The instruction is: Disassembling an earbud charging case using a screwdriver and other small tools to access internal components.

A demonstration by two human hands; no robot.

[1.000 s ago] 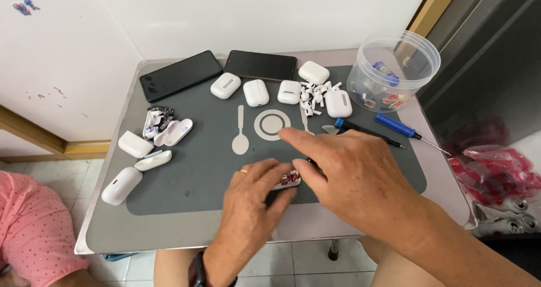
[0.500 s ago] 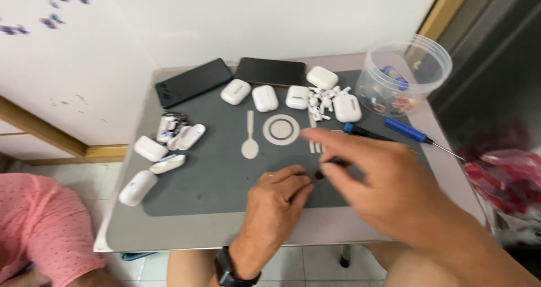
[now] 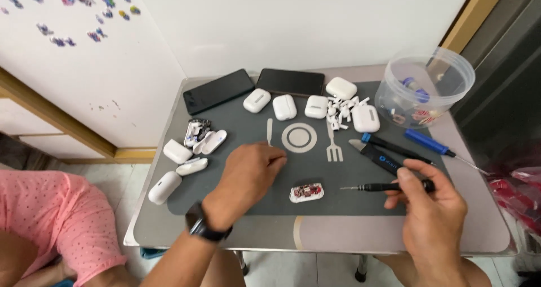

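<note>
head view, looking down on a grey mat (image 3: 253,208) over a small surface (image 3: 484,230). right hand (image 3: 431,208) closed around a thin black screwdriver (image 3: 383,187), pinched near the handle end, shaft lying almost level and tip pointing left toward an opened earbud case part (image 3: 306,192) with red and dark innards showing. that part flat on the mat between both hands, long axis left to right, just beyond the screwdriver tip and apart from it. left hand (image 3: 248,177) loosely curled, knuckles up, holding nothing visible, fingertips resting on the mat up and left of the part; nearer to it than the right hand, though the tool tip nearly closes the gap. watch (image 3: 200,228) on the left wrist.

row of white cases (image 3: 284,107) along the far edge, loose white earbuds (image 3: 341,109) beside them, two dark phones (image 3: 248,87) behind. more cases (image 3: 179,150) at the left. blue-handled driver (image 3: 428,142) and a black pry tool (image 3: 380,157) above the right hand, clear tub (image 3: 422,90) at the far right.

underside of the left fingers hidden; tub contents too small to make out; pink-clad knee (image 3: 56,219) cut off at the lower left
</note>
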